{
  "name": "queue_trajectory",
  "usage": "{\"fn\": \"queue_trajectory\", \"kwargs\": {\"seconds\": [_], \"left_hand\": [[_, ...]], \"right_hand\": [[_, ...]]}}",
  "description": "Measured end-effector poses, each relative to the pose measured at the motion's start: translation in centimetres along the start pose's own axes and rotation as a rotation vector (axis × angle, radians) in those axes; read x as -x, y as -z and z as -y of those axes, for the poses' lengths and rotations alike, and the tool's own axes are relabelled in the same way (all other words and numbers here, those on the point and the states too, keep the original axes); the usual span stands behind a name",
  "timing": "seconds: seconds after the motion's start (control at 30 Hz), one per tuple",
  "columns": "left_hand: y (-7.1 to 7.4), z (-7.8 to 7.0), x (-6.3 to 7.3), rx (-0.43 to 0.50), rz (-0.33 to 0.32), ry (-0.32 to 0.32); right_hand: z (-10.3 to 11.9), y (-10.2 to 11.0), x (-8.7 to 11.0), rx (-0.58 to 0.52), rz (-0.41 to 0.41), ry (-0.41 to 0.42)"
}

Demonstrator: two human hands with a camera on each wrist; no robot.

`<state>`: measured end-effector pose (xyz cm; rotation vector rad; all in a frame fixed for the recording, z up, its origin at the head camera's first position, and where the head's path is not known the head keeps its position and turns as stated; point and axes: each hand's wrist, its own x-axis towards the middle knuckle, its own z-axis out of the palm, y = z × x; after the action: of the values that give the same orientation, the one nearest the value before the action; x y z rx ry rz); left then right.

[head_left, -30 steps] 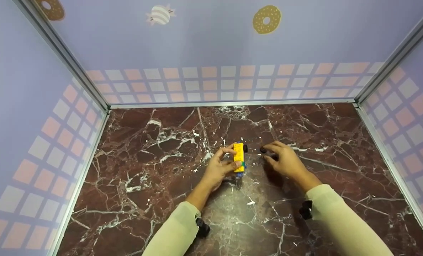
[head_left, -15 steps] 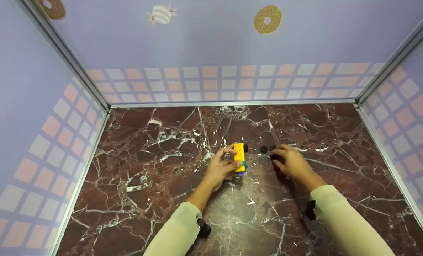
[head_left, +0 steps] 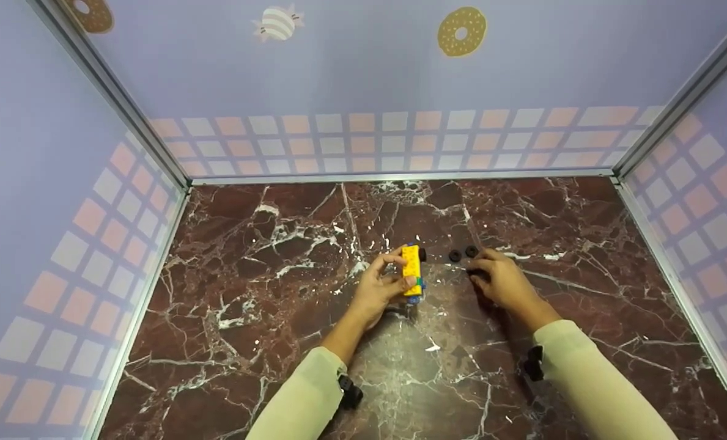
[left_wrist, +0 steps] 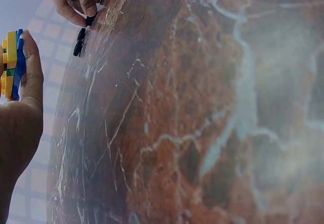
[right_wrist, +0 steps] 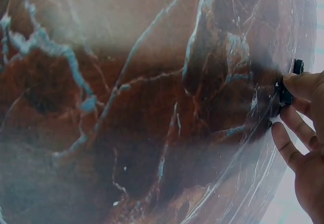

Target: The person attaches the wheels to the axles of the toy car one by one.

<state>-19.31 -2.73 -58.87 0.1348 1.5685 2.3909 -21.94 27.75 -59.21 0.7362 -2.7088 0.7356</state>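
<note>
My left hand [head_left: 375, 290] grips a small toy car built of bricks [head_left: 411, 269], yellow on top with a green piece and a blue base. One black wheel [head_left: 422, 255] shows at its far right side. In the left wrist view, a finger lies along the blue underside of the toy car [left_wrist: 19, 64]. To the right, my right hand [head_left: 502, 280] pinches a black toy wheel [right_wrist: 285, 95] low at the tabletop, between thumb and fingertips. Two more loose black wheels [head_left: 455, 255] lie side by side just beyond those fingertips.
The dark red marbled tabletop [head_left: 265, 342] carries scattered white flecks. Lilac panels [head_left: 363, 79] with metal edging enclose it at the back and both sides. A black wrist device [head_left: 350, 391] sits at the left sleeve, another [head_left: 533, 363] at the right.
My right hand has moved slightly right, away from one black wheel, so two loose wheels now show on the table. The left hand and toy car have stayed put.
</note>
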Motion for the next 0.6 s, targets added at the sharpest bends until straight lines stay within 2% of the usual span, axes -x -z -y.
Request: {"fn": "queue_trajectory", "kwargs": {"seconds": [0.13,0.4,0.6], "left_hand": [[0.07,0.09,0.00,0.003,-0.007,-0.004],[-0.11,0.22,-0.09,0.002,0.014,-0.012],[-0.09,0.18,-0.09,0.001,0.011,-0.002]], "right_hand": [[-0.19,-0.10,0.20,-0.007,-0.022,0.016],[0.16,0.34,0.33,-0.011,0.053,-0.059],[0.44,0.62,0.22,-0.028,0.023,-0.056]]}}
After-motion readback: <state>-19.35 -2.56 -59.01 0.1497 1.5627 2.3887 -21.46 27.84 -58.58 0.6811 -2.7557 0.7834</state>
